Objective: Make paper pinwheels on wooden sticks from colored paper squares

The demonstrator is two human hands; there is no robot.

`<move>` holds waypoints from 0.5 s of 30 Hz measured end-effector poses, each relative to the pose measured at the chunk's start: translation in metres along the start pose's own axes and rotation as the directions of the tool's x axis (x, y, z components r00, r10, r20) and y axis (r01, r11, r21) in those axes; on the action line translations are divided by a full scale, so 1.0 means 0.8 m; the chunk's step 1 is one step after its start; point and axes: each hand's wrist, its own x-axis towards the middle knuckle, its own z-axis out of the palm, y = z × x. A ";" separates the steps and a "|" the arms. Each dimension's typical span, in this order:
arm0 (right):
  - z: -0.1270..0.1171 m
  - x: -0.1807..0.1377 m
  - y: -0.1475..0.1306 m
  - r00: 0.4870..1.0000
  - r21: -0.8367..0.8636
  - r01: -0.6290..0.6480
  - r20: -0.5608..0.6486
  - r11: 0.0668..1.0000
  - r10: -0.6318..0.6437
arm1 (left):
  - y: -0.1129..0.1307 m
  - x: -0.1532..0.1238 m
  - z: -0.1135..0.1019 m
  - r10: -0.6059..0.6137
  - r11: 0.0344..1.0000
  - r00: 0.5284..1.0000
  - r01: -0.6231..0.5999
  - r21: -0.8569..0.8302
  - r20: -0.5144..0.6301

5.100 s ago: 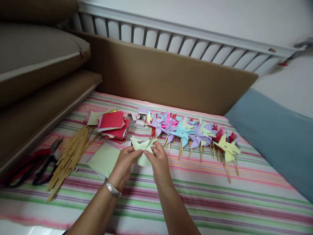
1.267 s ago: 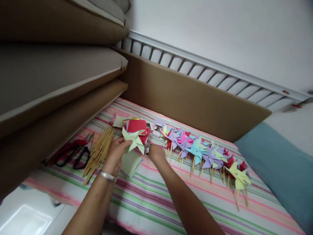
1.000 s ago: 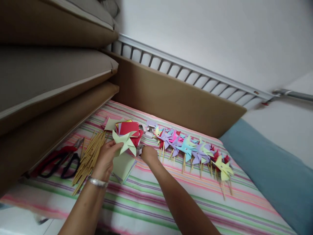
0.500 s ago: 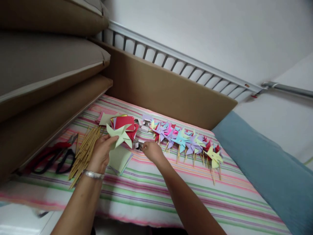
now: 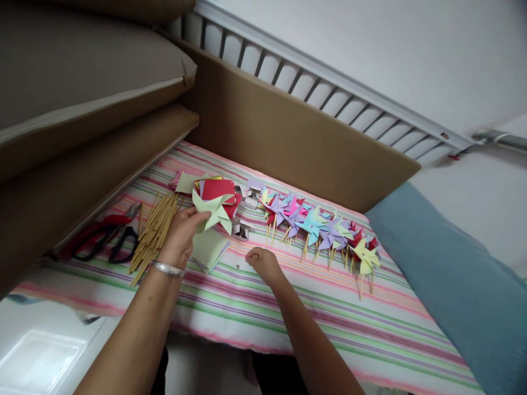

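Observation:
My left hand (image 5: 184, 229) pinches a pale green paper pinwheel (image 5: 213, 212) between thumb and fingers, above a small stack of pale green paper squares (image 5: 209, 247). My right hand (image 5: 263, 262) hovers over the striped cloth with its fingers curled together; whatever they hold is too small to make out. Just left of it a tiny metal piece (image 5: 237, 266) lies on the cloth. A small open box (image 5: 241, 229) with dark little pieces inside stands between the hands. Behind the pinwheel is a pile of red and other coloured paper (image 5: 218, 189).
Thin wooden sticks (image 5: 154, 236) lie in a bundle left of my left hand, beside scissors (image 5: 123, 241). Finished pinwheels on sticks (image 5: 313, 224) run in a row at the right. A brown board (image 5: 296, 131) stands behind, and stacked cushions (image 5: 102, 142) rise at the left.
My right hand has drawn back from the small box toward me, fingers closed. A tiny metal piece now shows on the cloth. My left hand keeps the pinwheel; the view has shifted slightly.

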 end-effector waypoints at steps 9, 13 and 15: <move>0.025 -0.039 -0.022 0.963 -0.092 0.237 -0.110 0.967 -0.246 | -0.008 0.000 0.005 -0.013 1.000 1.000 0.013 0.004 0.014; 0.024 -0.031 -0.026 0.959 -0.133 0.234 -0.129 0.963 -0.251 | -0.014 0.003 0.006 -0.004 0.999 1.000 0.003 0.037 0.028; 0.020 -0.025 -0.026 0.962 -0.137 0.237 -0.108 0.962 -0.252 | -0.017 0.005 0.007 -0.007 0.999 0.999 0.005 0.046 0.034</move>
